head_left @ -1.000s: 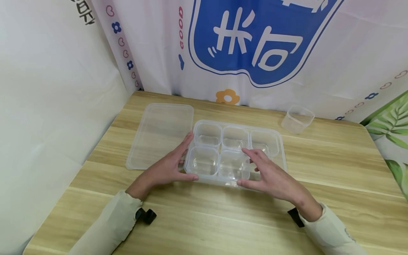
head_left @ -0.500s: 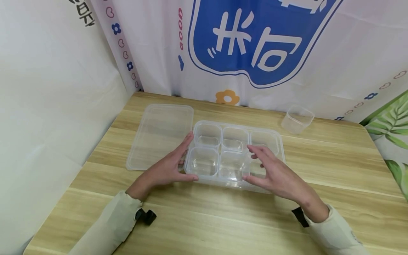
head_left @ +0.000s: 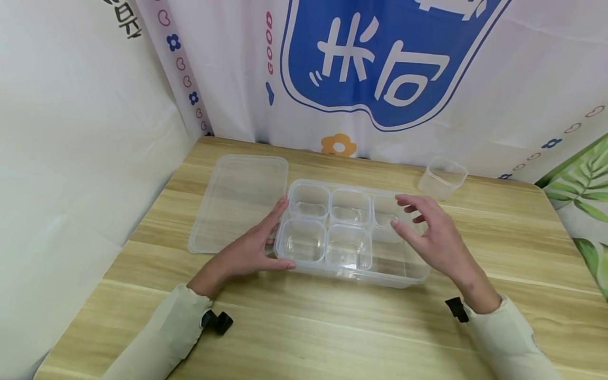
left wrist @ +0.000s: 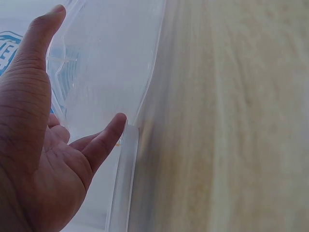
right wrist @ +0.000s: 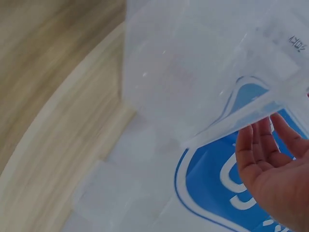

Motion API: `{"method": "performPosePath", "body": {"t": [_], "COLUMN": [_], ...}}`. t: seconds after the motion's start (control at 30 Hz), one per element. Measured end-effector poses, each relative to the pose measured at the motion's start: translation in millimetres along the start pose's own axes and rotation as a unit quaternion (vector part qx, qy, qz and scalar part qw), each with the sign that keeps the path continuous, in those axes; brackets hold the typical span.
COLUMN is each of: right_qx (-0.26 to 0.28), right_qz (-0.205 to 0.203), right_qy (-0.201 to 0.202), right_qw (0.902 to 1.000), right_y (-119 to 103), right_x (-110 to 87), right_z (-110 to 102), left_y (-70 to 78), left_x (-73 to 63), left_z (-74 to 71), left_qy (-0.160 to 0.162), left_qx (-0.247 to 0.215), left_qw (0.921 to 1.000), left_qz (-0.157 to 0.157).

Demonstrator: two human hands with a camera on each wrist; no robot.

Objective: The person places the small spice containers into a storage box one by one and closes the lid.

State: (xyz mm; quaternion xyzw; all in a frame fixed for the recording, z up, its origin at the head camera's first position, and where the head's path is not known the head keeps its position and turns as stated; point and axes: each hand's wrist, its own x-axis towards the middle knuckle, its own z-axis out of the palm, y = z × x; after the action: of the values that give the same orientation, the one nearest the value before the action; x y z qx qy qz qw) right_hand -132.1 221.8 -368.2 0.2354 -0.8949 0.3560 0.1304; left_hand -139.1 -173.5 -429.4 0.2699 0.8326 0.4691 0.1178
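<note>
A clear plastic storage box lies lengthwise on the table. Inside it, three small clear cups form the back row, and two more, including a front left cup, stand in front; bare box floor shows at front right. My left hand rests against the box's left end, fingers along the side and thumb at the front edge, all fairly straight. Over the box's right end hovers my right hand, fingers loosely bent and nothing in them. In the right wrist view its fingertips appear near the box wall.
A flat clear lid lies left of the box, close to it. One loose clear cup stands at the back right. Behind the wooden table hangs a printed curtain.
My right hand has moved right and away from me, off the front middle cup to above the box's right end. My left hand and the box stay put.
</note>
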Motion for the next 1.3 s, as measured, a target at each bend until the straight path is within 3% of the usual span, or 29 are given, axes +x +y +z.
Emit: {"method": "performPosePath", "body": {"t": [0.27,0.47,0.7,0.97,1.13,1.3], "right_qx": [0.005,-0.028,-0.049,-0.083,-0.099,-0.107], "right_qz": [0.027,0.086,0.145,0.154,0.19,0.246], "right_qy": [0.077,0.122,0.111,0.099,0.066,0.019], "right_qw": [0.9966,0.9885,0.9819,0.9796,0.9746,0.9632], "right_y": [37.4,69.9,97.1,116.4,128.6,142.3], "right_x": [12.9,22.1,28.1,40.6,47.4,52.1], "right_z": [-11.0,-22.0,-38.1,-53.5,-60.1,-64.7], "left_y": [0.2,-0.3,1.0,1.6,1.5,1.9], "left_x": [-1.3,-1.0,-1.2,-0.5,-0.1,0.0], "left_z": [-0.1,0.0,0.7,-0.5,-1.0,-1.3], "left_qy": [-0.001,0.0,-0.001,-0.002,-0.002,-0.003], "left_qx": [0.007,0.007,0.009,0.008,0.012,0.018], "left_qw": [1.0,1.0,1.0,1.0,0.9999,0.9998], "left_qz": [-0.005,-0.004,-0.003,0.0,-0.003,-0.002]}}
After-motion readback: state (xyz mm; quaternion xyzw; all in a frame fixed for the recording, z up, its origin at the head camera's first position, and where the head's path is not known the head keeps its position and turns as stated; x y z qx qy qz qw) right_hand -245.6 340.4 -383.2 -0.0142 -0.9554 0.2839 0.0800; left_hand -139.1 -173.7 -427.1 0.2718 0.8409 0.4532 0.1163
